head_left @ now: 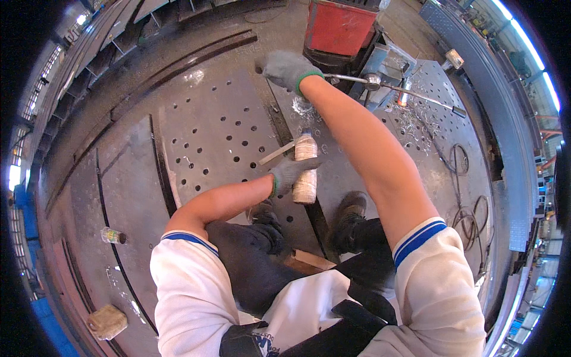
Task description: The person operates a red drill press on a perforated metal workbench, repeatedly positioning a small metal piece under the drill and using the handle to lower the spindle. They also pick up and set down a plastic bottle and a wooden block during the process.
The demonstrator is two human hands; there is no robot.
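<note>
My left hand point(291, 172), in a grey knit glove, grips a plastic bottle point(306, 169) of pale liquid, held upright over a steel plate with drilled holes point(220, 128). A flat pale stick point(276, 153) pokes out beside the bottle, near the same hand. My right hand point(286, 68), also gloved, reaches far forward and rests closed by the base of a red drilling machine point(339, 27); what it holds is hidden. The machine's long handle bar point(410, 92) runs to the right behind my forearm.
Metal shavings point(410, 125) lie scattered on the plate right of the machine. Cables point(464, 196) curl at the right. A small bottle point(113, 236) lies on the plates at left, a block point(107, 322) at lower left. My shoes point(348, 217) stand on the plate.
</note>
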